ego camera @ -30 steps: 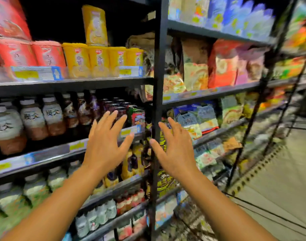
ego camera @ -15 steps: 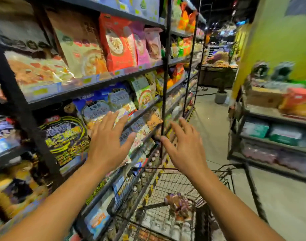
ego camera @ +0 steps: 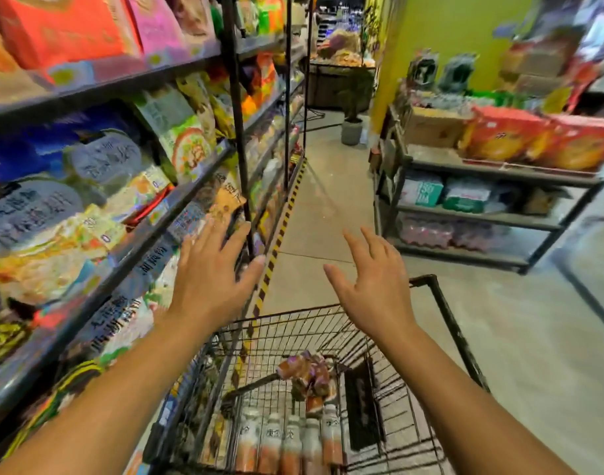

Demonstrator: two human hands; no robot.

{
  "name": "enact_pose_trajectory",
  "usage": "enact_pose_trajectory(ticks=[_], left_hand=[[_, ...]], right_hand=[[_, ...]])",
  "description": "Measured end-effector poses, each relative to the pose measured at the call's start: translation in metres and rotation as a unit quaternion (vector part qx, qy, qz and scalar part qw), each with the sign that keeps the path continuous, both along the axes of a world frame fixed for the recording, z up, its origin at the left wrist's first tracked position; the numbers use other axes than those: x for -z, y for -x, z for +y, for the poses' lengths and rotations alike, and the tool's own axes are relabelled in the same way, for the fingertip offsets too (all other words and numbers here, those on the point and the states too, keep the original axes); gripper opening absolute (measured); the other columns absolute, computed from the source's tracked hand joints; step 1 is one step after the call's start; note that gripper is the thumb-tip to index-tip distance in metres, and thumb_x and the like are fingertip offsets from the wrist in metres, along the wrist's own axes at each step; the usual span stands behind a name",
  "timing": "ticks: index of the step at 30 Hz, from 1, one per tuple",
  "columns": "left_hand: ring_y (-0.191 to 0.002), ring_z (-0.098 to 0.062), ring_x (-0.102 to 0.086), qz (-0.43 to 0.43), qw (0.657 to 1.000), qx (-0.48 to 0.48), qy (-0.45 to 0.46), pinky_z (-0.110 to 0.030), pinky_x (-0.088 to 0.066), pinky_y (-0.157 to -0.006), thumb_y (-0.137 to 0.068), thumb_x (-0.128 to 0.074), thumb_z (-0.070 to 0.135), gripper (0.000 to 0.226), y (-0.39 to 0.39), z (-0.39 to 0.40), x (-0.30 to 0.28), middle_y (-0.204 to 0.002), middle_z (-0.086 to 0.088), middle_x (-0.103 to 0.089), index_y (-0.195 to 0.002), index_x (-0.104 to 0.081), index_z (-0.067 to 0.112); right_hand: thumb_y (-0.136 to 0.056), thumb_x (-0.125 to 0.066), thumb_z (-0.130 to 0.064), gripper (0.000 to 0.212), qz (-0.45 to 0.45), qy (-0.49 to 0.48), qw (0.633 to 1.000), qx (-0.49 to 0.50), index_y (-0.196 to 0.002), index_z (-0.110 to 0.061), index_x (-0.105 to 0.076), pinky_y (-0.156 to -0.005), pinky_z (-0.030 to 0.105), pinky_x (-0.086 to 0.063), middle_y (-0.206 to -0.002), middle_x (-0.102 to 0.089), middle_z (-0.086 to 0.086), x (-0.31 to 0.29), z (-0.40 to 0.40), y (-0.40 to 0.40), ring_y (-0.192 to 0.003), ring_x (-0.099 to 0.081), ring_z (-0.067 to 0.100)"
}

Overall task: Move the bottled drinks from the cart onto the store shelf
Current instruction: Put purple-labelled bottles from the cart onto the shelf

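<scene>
A: Non-task stuff, go.
B: Left racks: blue noodle packs (ego camera: 98,156), a red snack bag (ego camera: 64,25) on top, a pink bag (ego camera: 156,25) just beside it.
A: Floor?
B: Yellow-black hazard tape (ego camera: 283,221) along the rack base. Grey planter (ego camera: 351,131) with a plant far down the aisle, by the yellow-green wall (ego camera: 441,39).
A: Right side?
B: Low dark rack (ego camera: 492,176): orange-red packs (ego camera: 533,138) and a cardboard box (ego camera: 430,126) on top, teal cartons (ego camera: 444,195) below. Blurry.

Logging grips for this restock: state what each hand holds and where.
Nothing is held. Left hand and right hand hover open above the cart.
</scene>
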State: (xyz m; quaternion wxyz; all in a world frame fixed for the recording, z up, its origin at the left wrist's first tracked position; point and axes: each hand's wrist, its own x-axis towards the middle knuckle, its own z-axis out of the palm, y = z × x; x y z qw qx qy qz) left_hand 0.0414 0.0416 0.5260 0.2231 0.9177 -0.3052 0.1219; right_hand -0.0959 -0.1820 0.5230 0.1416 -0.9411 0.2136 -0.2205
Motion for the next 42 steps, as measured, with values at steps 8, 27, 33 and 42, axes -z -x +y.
enact_pose_trajectory(ticks=[8,27,33,42], left_hand=[[-0.161,-0.023,-0.012,0.108,0.992,0.021,-0.067,-0.056,-0.006,-0.129,-0.093,-0.018,0.076,0.084,-0.058,-0.018,0.117,-0.173,-0.002,-0.022,-0.163,-0.033,0.032],[-0.141,-0.031,-0.046,0.391,0.908,-0.01,-0.148,-0.047,-0.042,-0.111,-0.102,-0.048,0.061,0.066,-0.049,-0.066,0.42,-0.154,-0.01,-0.051,-0.154,-0.046,0.02],[-0.138,-0.035,-0.05,0.457,0.878,-0.047,-0.137,-0.047,-0.046,-0.11,-0.099,-0.047,0.065,0.07,-0.046,-0.118,0.505,-0.15,-0.012,-0.053,-0.152,-0.048,0.018],[-0.108,-0.027,-0.065,0.473,0.878,-0.016,-0.068,-0.041,-0.056,-0.086,-0.095,-0.066,0.043,0.063,-0.052,-0.169,0.577,-0.134,-0.006,-0.057,-0.152,-0.04,0.035]], right_hand=[[-0.1,-0.039,-0.071,0.073,0.128,-0.025,0.991,0.041,-0.161,-0.03,-0.036,-0.126,0.052,-0.027,-0.171,-0.031,0.005,0.114,-0.006,-0.041,-0.156,-0.027,0.03],[-0.097,-0.056,-0.055,0.059,0.384,-0.25,0.885,0.084,-0.147,-0.025,-0.048,-0.092,0.051,-0.054,-0.135,-0.056,0.016,0.432,-0.035,-0.06,-0.122,-0.054,0.043],[-0.086,-0.058,-0.058,0.05,0.351,-0.339,0.862,0.135,-0.124,-0.026,-0.065,-0.086,0.046,-0.059,-0.111,-0.064,0.011,0.522,-0.055,-0.078,-0.1,-0.066,0.035],[-0.098,-0.064,-0.041,0.049,0.313,-0.385,0.85,0.177,-0.135,-0.009,-0.055,-0.09,0.039,-0.054,-0.124,-0.071,0.012,0.579,-0.071,-0.11,-0.112,-0.068,0.033]])
